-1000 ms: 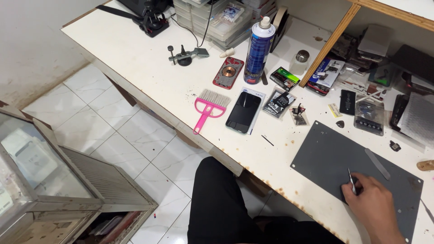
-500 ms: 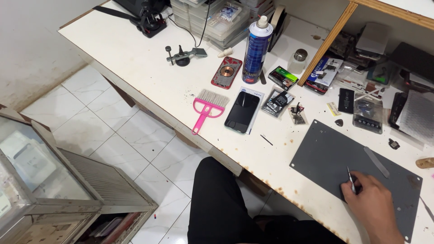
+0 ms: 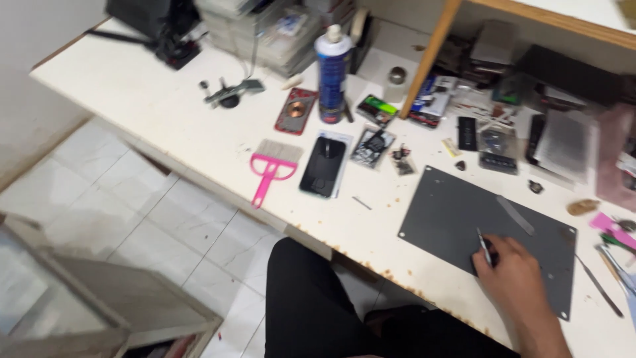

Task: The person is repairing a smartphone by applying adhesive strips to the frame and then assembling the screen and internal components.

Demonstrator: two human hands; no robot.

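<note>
A thin metal tweezer-like tool (image 3: 484,246) is pinched in the fingers of the right hand (image 3: 513,278), which is rested on the near edge of a dark grey rectangular work mat (image 3: 457,205) on the white worktable (image 3: 165,113). The left hand is not seen. Left of the mat, a black smartphone (image 3: 324,166) and a pink plastic brush (image 3: 272,168) are laid side by side, with a blue spray can (image 3: 332,73) farther back
</note>
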